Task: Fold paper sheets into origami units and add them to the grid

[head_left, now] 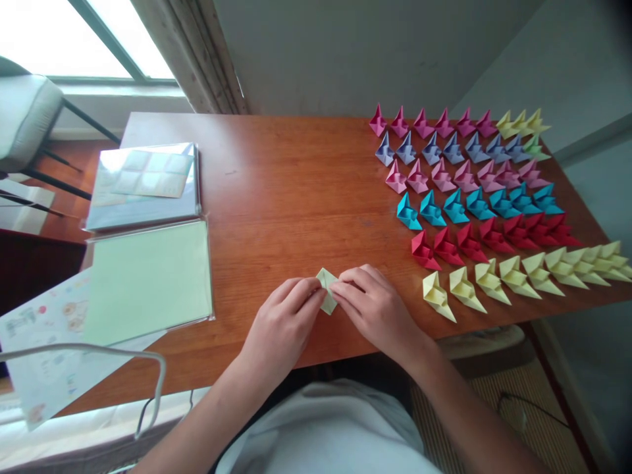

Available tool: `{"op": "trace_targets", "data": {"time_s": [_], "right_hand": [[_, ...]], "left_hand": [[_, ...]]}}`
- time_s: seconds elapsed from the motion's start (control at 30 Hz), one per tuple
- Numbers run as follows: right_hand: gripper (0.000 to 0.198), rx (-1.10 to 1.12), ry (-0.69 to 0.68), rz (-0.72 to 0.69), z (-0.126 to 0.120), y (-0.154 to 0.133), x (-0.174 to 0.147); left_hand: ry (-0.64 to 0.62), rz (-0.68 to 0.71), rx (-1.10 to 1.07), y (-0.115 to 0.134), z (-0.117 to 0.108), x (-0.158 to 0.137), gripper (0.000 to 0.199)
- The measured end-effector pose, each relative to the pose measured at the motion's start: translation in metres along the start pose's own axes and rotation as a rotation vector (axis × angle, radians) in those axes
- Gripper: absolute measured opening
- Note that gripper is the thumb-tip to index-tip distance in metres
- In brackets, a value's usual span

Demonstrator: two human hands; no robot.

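Note:
Between my two hands is a small folded piece of pale yellow-green paper, diamond-shaped with a crease line showing. My left hand pinches its left corner, the fingers curled together. On the opposite corner, the thumb and fingertips of my right hand are closed. The paper sits just above or on the wooden table near its front edge; I cannot tell whether it touches. To the right stand several pale yellow folded paper boats in a row, the closest one a short way from my right hand.
Rows of folded paper shapes in red, turquoise, pink, lilac and magenta fill the right side. At left lie a pale green paper pack, another wrapped pack, a printed sheet and a white cable.

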State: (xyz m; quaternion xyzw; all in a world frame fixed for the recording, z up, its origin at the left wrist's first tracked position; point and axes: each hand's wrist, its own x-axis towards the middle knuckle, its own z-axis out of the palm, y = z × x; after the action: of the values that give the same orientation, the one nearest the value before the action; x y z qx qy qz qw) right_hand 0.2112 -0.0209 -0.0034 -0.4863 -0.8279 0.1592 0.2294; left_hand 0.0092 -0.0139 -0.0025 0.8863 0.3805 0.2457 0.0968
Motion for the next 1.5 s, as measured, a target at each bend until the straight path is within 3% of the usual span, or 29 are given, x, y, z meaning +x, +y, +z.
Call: {"op": "trace_targets", "data": {"time_s": [0.2, 0.43, 0.63, 0.93, 1.17, 1.5], "right_hand": [[0.028, -0.002, -0.063, -0.043, -0.007, 0.001, -0.005], [0.023, 0.018, -0.088, -0.027, -0.009, -0.002, -0.003], [0.021, 0.044, -0.083, -0.026, -0.010, 0.000, -0.006], [0.020, 0.006, -0.081, -0.042, -0.010, 0.001, -0.003], [0.018, 0.011, -0.063, -0.029, -0.009, 0.000, 0.000], [0.013, 0.061, 0.005, 0.021, -0.002, 0.003, -0.002]], "left_hand": [[-0.003, 0.041, 0.008, 0.000, 0.000, -0.004, 0.015], [-0.023, -0.092, -0.063, 0.002, 0.001, -0.001, 0.013], [-0.036, -0.098, -0.047, 0.005, 0.000, -0.001, 0.013], [-0.029, -0.150, -0.253, -0.009, -0.010, -0.002, 0.022], [-0.050, -0.112, -0.205, -0.006, -0.010, -0.002, 0.018], [0.019, -0.100, -0.061, -0.002, -0.002, -0.001, 0.014]]}}
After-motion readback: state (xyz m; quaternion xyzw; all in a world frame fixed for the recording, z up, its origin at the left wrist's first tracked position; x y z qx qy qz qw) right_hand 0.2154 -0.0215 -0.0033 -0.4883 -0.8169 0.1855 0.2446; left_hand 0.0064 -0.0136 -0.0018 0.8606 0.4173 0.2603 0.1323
